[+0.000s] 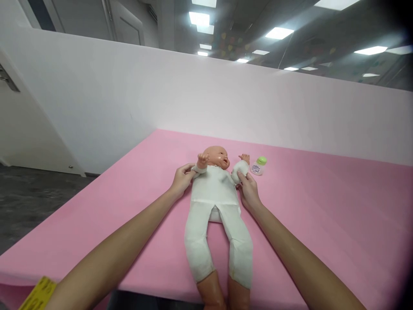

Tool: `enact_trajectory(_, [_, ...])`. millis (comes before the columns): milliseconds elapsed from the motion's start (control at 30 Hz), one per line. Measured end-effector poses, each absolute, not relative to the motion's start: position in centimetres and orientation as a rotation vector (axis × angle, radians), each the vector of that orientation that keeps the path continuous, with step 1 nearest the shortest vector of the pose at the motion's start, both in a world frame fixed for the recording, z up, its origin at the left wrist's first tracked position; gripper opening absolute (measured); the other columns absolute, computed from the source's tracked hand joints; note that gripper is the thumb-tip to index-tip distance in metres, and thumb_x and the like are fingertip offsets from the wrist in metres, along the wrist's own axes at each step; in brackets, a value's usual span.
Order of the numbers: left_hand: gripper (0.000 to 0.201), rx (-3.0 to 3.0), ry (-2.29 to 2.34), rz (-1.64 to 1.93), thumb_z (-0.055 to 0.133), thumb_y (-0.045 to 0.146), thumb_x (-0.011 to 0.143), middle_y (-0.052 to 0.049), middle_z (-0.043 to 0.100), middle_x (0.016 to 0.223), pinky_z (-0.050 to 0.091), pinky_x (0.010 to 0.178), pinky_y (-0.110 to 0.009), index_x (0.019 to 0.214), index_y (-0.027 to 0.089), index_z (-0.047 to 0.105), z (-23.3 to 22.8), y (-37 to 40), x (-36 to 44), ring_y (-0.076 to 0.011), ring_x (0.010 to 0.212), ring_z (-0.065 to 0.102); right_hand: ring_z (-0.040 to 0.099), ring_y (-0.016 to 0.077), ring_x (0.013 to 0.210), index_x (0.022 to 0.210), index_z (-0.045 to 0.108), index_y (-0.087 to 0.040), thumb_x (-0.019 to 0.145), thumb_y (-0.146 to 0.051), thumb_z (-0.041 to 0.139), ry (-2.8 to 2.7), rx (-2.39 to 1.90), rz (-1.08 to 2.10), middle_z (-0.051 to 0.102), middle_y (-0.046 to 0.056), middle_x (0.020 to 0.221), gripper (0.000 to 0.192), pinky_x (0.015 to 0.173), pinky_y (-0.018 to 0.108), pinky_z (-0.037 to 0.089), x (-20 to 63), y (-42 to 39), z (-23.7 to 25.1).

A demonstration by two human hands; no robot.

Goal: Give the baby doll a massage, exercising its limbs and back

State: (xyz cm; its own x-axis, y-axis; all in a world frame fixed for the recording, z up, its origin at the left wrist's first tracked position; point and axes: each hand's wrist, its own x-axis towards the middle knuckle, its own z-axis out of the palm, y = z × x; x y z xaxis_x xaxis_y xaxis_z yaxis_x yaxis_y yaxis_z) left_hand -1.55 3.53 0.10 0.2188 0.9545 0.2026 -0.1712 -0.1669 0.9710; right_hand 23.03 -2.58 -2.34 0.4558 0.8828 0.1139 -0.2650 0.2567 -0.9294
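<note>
A baby doll [215,202] with a white cloth body lies on its back on the pink table [322,206], head toward the far wall, bare plastic feet at the near edge. My left hand [182,178] pinches the doll's arm on the left side at its white cuff. My right hand [248,189] grips the doll's other arm at the padded sleeve. A small white bottle with a green cap [259,165] lies just right of the doll's raised hand, apart from my fingers.
A white partition wall [193,103] runs behind the table. The table's left edge drops to a dark floor [29,202]. A yellow tag [38,295] shows by my left forearm at the bottom left.
</note>
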Motion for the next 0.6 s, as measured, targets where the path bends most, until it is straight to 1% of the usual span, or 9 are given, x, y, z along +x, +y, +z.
enact_trajectory(100, [0.033, 1.285, 0.836, 1.227, 0.078, 0.035, 0.071, -0.006, 0.073, 0.094, 0.038, 0.058, -0.024, 0.099, 0.017, 0.078, 0.02, 3.68, -1.61, -0.0142, 0.072, 0.056, 0.051, 0.0128, 0.062, 0.097, 0.069, -0.024, 0.075, -0.048, 0.083, -0.736, -1.026, 0.882, 0.067, -0.003, 0.077, 0.035, 0.054, 0.026, 0.038, 23.08, -2.55, -2.35])
enact_trajectory(200, [0.036, 1.266, 0.827, 1.239, 0.082, 0.039, 0.071, -0.005, 0.073, 0.093, 0.036, 0.058, -0.024, 0.100, 0.017, 0.078, -0.11, 3.86, -1.71, -0.0124, 0.069, 0.053, 0.051, 0.0127, 0.062, 0.096, 0.069, -0.025, 0.074, -0.038, 0.081, -0.736, -1.019, 0.890, 0.066, -0.004, 0.078, 0.028, 0.055, 0.026, 0.038, 22.96, -2.63, -2.22])
enact_trajectory(267, [0.038, 1.264, 0.816, 1.253, 0.083, 0.044, 0.072, -0.006, 0.073, 0.093, 0.037, 0.059, -0.025, 0.099, 0.017, 0.078, -0.18, 3.92, -1.79, -0.0125, 0.069, 0.053, 0.048, 0.0122, 0.061, 0.087, 0.066, -0.025, 0.071, -0.029, 0.077, -0.741, -1.008, 0.902, 0.062, -0.005, 0.072, 0.020, 0.054, 0.026, 0.037, 22.81, -2.73, -2.07])
enact_trajectory(333, [0.040, 1.269, 0.815, 1.254, 0.084, 0.050, 0.073, -0.006, 0.072, 0.089, 0.037, 0.059, -0.026, 0.094, 0.016, 0.077, -0.23, 3.95, -1.88, -0.0128, 0.068, 0.052, 0.044, 0.0116, 0.058, 0.076, 0.060, -0.024, 0.068, -0.024, 0.073, -0.750, -0.994, 0.899, 0.055, -0.007, 0.065, 0.015, 0.053, 0.026, 0.035, 22.66, -2.81, -1.96])
enact_trajectory(367, [0.041, 1.271, 0.821, 1.250, 0.084, 0.052, 0.074, -0.005, 0.071, 0.087, 0.037, 0.060, -0.026, 0.092, 0.016, 0.076, -0.24, 3.95, -1.92, -0.0129, 0.067, 0.052, 0.043, 0.0115, 0.057, 0.073, 0.058, -0.024, 0.067, -0.023, 0.071, -0.759, -0.991, 0.891, 0.053, -0.007, 0.063, 0.014, 0.053, 0.027, 0.034, 22.61, -2.81, -1.94])
enact_trajectory(433, [0.042, 1.276, 0.832, 1.244, 0.083, 0.055, 0.075, -0.005, 0.070, 0.084, 0.038, 0.060, -0.027, 0.090, 0.016, 0.076, -0.22, 3.93, -1.98, -0.0131, 0.067, 0.052, 0.044, 0.0118, 0.059, 0.075, 0.061, -0.024, 0.066, -0.023, 0.069, -0.780, -0.990, 0.874, 0.056, -0.006, 0.066, 0.013, 0.054, 0.027, 0.034, 22.59, -2.76, -1.99])
enact_trajectory(500, [0.041, 1.287, 0.826, 1.239, 0.082, 0.053, 0.075, -0.006, 0.070, 0.085, 0.038, 0.060, -0.027, 0.091, 0.016, 0.076, -0.16, 3.90, -1.99, -0.0135, 0.068, 0.052, 0.045, 0.0123, 0.060, 0.081, 0.064, -0.024, 0.067, -0.024, 0.070, -0.786, -0.996, 0.863, 0.058, -0.005, 0.069, 0.015, 0.054, 0.027, 0.035, 22.69, -2.62, -2.11])
enact_trajectory(600, [0.033, 1.313, 0.801, 1.224, 0.081, 0.043, 0.074, -0.005, 0.072, 0.089, 0.037, 0.060, -0.026, 0.093, 0.016, 0.079, -0.15, 3.91, -1.91, -0.0142, 0.070, 0.054, 0.045, 0.0120, 0.058, 0.081, 0.064, -0.024, 0.070, -0.027, 0.074, -0.744, -1.009, 0.868, 0.057, -0.006, 0.066, 0.015, 0.053, 0.027, 0.037, 22.99, -2.35, -2.36])
